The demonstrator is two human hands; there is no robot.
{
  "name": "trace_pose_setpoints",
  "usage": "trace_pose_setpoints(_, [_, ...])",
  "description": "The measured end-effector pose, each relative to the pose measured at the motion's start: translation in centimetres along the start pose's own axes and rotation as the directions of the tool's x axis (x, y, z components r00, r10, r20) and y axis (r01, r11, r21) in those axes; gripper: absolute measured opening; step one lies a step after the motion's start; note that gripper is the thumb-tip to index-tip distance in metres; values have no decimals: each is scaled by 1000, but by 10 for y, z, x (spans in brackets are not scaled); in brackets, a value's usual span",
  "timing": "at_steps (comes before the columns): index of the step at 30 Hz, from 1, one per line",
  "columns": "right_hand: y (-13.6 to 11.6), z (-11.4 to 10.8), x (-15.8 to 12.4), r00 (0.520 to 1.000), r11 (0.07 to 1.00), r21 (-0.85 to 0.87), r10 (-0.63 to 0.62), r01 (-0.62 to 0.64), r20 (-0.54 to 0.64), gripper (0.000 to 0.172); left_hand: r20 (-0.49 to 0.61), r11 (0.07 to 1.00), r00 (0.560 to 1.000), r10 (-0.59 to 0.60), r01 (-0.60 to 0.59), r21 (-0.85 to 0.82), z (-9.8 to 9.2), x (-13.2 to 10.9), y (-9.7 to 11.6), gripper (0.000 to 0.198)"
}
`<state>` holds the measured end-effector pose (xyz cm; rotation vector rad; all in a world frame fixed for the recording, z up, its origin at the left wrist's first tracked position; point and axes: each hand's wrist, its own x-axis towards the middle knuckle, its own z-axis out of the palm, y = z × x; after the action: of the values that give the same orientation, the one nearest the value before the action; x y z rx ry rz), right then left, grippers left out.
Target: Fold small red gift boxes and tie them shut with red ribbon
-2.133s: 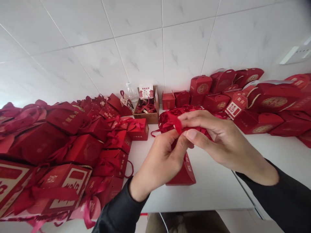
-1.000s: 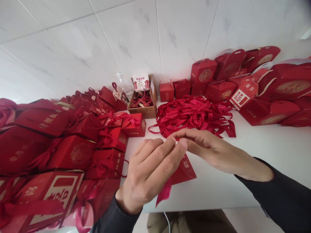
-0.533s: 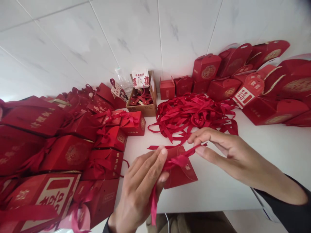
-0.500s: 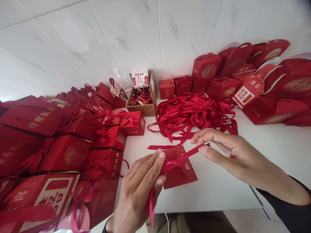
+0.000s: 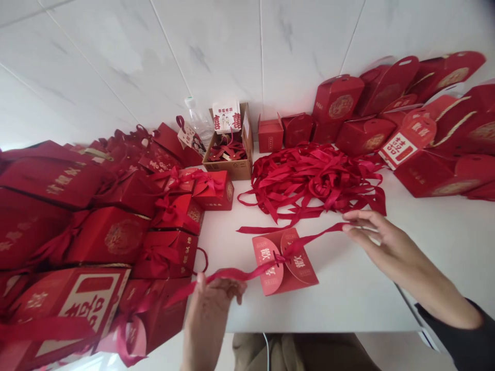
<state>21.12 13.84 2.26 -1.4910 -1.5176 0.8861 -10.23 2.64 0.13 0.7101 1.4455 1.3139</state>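
Observation:
A small red gift box [image 5: 284, 261] with gold characters sits on the white table [image 5: 348, 293] in front of me. A red ribbon [image 5: 309, 240] runs through a knot on its top and stretches out to both sides. My left hand [image 5: 211, 314] is closed on the ribbon's left end, near the table's front edge. My right hand [image 5: 381, 245] pinches the right end between thumb and fingers, out to the box's right. The ribbon is pulled taut between the hands.
A heap of loose red ribbons [image 5: 313, 180] lies behind the box. Tied red boxes [image 5: 176, 214] are stacked along the left. More red boxes [image 5: 410, 139] stand at the back right against the tiled wall. A cardboard box [image 5: 232, 152] stands at the back centre.
My hands have moved apart, the left toward me and the right outward. The ribbon has drawn tight into a knot on the box, whose top now shows in full.

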Motion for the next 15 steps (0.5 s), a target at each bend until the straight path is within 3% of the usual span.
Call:
trace_pose_setpoints(2, [-4, 7, -5, 999, 994, -98, 37, -38, -13, 40, 65, 998, 997, 30, -33, 47, 9, -7, -6, 68])
trace_pose_setpoints(4, [-12, 16, -11, 981, 994, -98, 63, -46, 182, 46, 22, 977, 997, 75, -78, 199, 21, -16, -9, 59])
trace_pose_setpoints(6, [-20, 26, -17, 917, 997, -54, 79, -63, 391, 51, -49, 948, 995, 92, -73, 309, 34, -22, -6, 48])
trace_pose_setpoints(7, [-23, 31, -19, 896, 996, -15, 81, -82, 438, 50, -45, 940, 992, 119, -98, 327, 40, -21, -3, 44])
trace_pose_setpoints(11, [-31, 51, -20, 918, 980, 137, 81, -144, 388, 42, 88, 859, 933, 349, -356, 368, 58, -9, 10, 33])
trace_pose_setpoints(15, [-38, 63, -20, 960, 967, 213, 81, -141, 267, 33, 117, 757, 866, 486, -484, 438, 64, -2, 17, 26])
